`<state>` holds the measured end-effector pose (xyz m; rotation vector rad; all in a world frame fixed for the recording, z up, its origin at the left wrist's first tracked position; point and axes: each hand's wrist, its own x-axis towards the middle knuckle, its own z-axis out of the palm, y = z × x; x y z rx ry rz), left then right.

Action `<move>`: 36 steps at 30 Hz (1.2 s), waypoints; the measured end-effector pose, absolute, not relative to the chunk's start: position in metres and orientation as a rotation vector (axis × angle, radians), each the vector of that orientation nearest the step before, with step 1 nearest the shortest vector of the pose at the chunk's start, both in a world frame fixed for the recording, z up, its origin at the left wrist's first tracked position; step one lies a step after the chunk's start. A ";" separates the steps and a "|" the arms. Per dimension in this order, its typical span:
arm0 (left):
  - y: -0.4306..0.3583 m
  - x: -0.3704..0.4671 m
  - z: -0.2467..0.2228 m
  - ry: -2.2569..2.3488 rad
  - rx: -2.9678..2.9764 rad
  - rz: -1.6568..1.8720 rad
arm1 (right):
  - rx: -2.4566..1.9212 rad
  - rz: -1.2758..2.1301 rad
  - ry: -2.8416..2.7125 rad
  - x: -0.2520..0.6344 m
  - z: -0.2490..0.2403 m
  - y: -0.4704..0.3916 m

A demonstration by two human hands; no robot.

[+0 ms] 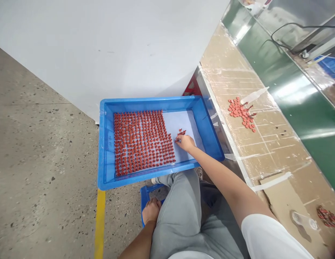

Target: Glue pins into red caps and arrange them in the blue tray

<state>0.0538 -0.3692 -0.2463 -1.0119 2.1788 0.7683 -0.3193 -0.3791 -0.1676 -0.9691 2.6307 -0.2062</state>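
Observation:
A blue tray (108, 144) holds many small red parts (143, 140) standing in close rows on a white sheet (174, 120). Over the sheet, right of the rows, my right hand (186, 142) has its thumb and fingers pinched on a small red part. A few loose red parts (181, 132) lie just beyond the fingers. My left hand (151, 210) rests beside my left thigh, over the blue stool (144, 196); its fingers are curled and their tips are hidden, so what it holds, if anything, cannot be made out.
The cardboard-covered bench (227, 79) on the right carries red discs (239, 110), a bottle-like clear piece (255, 95), a clear container (304, 220) and a pile of red parts (327, 217). A white wall (116, 46) stands behind the tray. Yellow tape (100, 223) marks the floor.

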 end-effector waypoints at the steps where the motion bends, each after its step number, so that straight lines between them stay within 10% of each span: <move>1: -0.369 0.054 -0.246 2.179 -1.011 0.769 | -0.972 -0.192 2.634 -0.319 -0.167 -0.381; 36: -0.367 0.059 -0.258 2.214 -1.030 0.770 | -0.849 -0.075 2.688 -0.333 -0.160 -0.430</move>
